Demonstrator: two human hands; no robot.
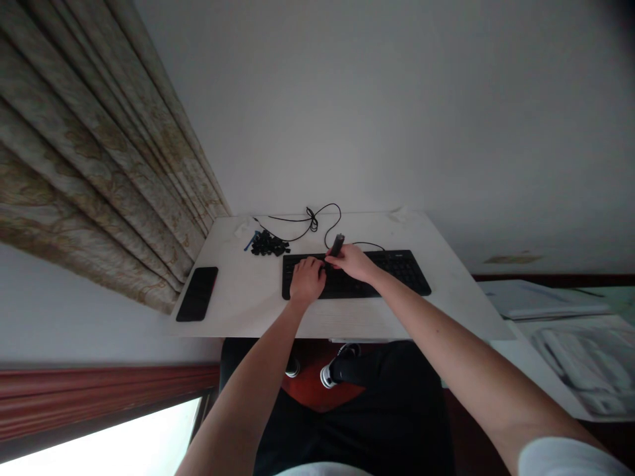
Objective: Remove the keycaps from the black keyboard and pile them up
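Black and long, the keyboard (347,285) lay on the white bench (347,320), under both hands. The left hand (307,277) rested palm down on its left part, fingers a bit apart, not holding anything. The right hand (354,260) pinched a short dark stick (338,245) above the keys. Small black bits (269,243) sat in a pile just past the keyboard's left end, and a phone (197,294) lay farther left.

Keyboard (403,270): black, lying flat on the white table (347,322). Tool (337,245): dark, stubby, held tilted over the keyboard's far edge.
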